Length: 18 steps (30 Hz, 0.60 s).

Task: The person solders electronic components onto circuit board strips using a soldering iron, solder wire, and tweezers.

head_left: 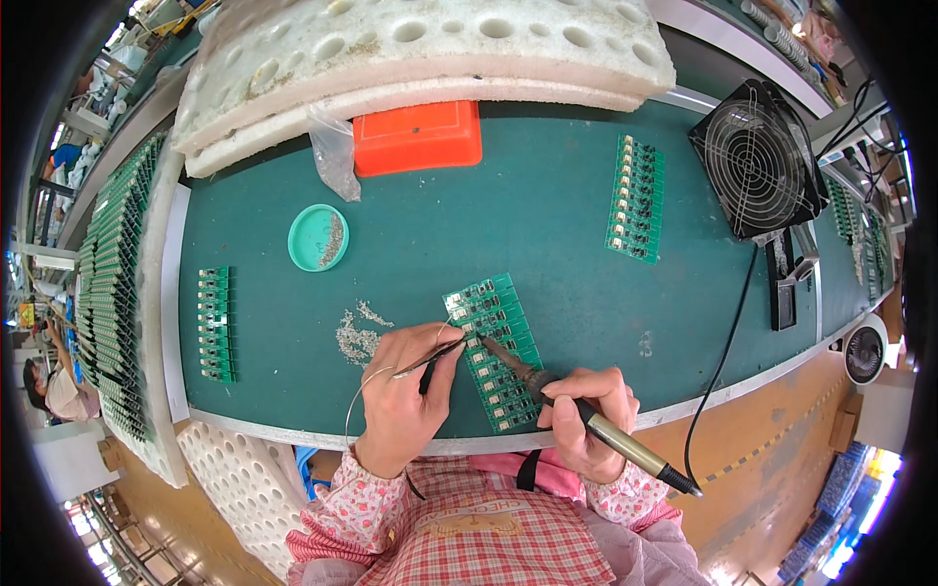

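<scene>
Head view, left hand: the left hand (403,391) pinches dark tweezers (428,360) between thumb and fingers, their tips at the board; a thin wire (354,402) loops beside it.
Right hand: the right hand (592,415) is closed around the handle of a soldering iron (625,444), its tip over the board near the tweezers.
Board in work: a green circuit board (496,388) lies tilted on the green mat (572,244), between the hands.
Loose parts: small pieces (359,337) are scattered just beyond the left hand.
Dish: a round turquoise dish (304,237) holds more.
Farther out: another board (635,200), right, near a black fan (757,161); an orange box (418,139) by white foam (410,63).
</scene>
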Each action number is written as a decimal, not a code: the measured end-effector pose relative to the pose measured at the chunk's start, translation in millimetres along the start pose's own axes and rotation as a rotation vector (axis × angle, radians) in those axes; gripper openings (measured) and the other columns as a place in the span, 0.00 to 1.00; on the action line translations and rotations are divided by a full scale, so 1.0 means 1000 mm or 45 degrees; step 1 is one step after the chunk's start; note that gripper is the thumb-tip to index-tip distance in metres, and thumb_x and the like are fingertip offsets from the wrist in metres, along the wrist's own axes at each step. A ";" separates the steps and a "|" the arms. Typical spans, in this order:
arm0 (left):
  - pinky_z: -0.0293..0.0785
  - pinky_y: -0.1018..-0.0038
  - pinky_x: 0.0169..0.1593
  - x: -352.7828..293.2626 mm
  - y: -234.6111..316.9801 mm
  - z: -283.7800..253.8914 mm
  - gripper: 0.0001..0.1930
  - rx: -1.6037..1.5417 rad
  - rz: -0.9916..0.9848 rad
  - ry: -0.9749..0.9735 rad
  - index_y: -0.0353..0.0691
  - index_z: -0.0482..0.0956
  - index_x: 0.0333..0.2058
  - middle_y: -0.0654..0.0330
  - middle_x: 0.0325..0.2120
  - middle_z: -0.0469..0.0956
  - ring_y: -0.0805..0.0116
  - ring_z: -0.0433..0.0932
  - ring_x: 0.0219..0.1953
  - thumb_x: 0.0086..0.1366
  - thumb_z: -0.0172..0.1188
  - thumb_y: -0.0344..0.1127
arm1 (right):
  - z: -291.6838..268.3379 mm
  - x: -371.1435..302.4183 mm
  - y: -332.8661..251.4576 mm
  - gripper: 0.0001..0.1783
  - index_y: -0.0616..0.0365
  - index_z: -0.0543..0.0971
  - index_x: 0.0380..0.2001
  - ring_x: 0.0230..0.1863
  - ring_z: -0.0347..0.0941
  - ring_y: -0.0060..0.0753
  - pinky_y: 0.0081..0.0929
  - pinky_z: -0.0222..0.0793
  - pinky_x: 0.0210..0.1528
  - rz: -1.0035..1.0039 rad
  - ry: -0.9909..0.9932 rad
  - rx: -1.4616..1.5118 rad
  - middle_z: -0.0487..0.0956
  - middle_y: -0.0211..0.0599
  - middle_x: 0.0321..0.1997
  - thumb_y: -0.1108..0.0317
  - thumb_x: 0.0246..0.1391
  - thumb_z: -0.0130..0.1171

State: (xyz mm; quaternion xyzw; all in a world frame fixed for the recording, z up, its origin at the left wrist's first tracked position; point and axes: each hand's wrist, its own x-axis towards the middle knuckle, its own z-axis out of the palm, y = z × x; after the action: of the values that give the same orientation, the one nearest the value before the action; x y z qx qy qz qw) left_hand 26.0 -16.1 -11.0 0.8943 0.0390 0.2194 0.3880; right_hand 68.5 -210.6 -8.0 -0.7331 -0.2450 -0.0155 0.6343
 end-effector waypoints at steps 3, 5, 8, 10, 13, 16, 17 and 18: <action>0.76 0.71 0.40 0.000 0.000 0.000 0.10 0.003 -0.015 0.001 0.32 0.81 0.38 0.54 0.36 0.83 0.58 0.82 0.36 0.57 0.65 0.17 | 0.000 0.000 0.000 0.08 0.60 0.75 0.34 0.14 0.72 0.27 0.24 0.67 0.19 0.037 -0.033 -0.025 0.79 0.36 0.20 0.72 0.55 0.65; 0.76 0.71 0.41 0.000 0.001 -0.002 0.10 0.018 0.011 0.017 0.32 0.81 0.38 0.54 0.36 0.83 0.58 0.82 0.36 0.56 0.65 0.17 | 0.001 0.001 -0.003 0.08 0.60 0.75 0.34 0.15 0.72 0.27 0.24 0.67 0.19 0.031 -0.033 -0.012 0.80 0.36 0.21 0.72 0.55 0.65; 0.76 0.71 0.41 0.001 0.000 0.000 0.09 0.011 0.005 0.013 0.32 0.81 0.37 0.54 0.36 0.83 0.58 0.82 0.36 0.56 0.65 0.17 | 0.001 0.002 -0.001 0.08 0.60 0.75 0.35 0.16 0.74 0.27 0.23 0.68 0.20 0.048 -0.038 -0.016 0.80 0.36 0.22 0.73 0.54 0.65; 0.76 0.71 0.41 0.002 0.000 0.000 0.09 0.013 -0.002 0.013 0.32 0.81 0.37 0.54 0.36 0.83 0.58 0.82 0.36 0.56 0.65 0.18 | 0.002 0.002 0.000 0.08 0.60 0.76 0.35 0.17 0.74 0.27 0.23 0.68 0.20 0.058 -0.047 -0.029 0.81 0.36 0.23 0.74 0.53 0.65; 0.76 0.71 0.41 0.002 0.002 -0.001 0.09 0.021 -0.018 0.010 0.33 0.81 0.37 0.55 0.36 0.83 0.58 0.82 0.36 0.56 0.65 0.18 | 0.003 0.001 0.001 0.09 0.60 0.76 0.35 0.17 0.75 0.27 0.23 0.69 0.21 0.071 -0.044 -0.037 0.81 0.37 0.24 0.75 0.52 0.66; 0.76 0.71 0.40 0.001 0.002 0.000 0.09 0.030 -0.026 0.009 0.33 0.81 0.37 0.55 0.35 0.83 0.58 0.82 0.36 0.56 0.65 0.18 | 0.003 0.001 0.001 0.09 0.60 0.77 0.35 0.18 0.75 0.28 0.23 0.70 0.21 0.066 -0.041 -0.035 0.82 0.37 0.25 0.76 0.51 0.66; 0.76 0.70 0.40 0.001 0.002 0.000 0.09 0.034 -0.021 0.009 0.33 0.81 0.37 0.55 0.35 0.83 0.58 0.82 0.36 0.56 0.65 0.18 | 0.002 0.001 0.001 0.09 0.60 0.77 0.35 0.18 0.75 0.28 0.23 0.70 0.21 0.047 -0.050 -0.041 0.82 0.37 0.25 0.76 0.51 0.66; 0.76 0.70 0.40 0.001 0.002 0.000 0.09 0.035 -0.022 0.010 0.33 0.81 0.37 0.55 0.35 0.83 0.58 0.82 0.36 0.56 0.65 0.18 | 0.002 0.002 0.001 0.09 0.60 0.76 0.35 0.18 0.75 0.28 0.23 0.70 0.21 0.028 -0.059 -0.046 0.82 0.37 0.25 0.76 0.51 0.66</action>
State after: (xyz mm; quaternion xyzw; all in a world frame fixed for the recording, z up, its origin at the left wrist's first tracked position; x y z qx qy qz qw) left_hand 26.9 -17.5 -9.0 0.8983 0.0512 0.2189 0.3775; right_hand 69.9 -208.2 -9.0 -0.7472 -0.2513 0.0038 0.6152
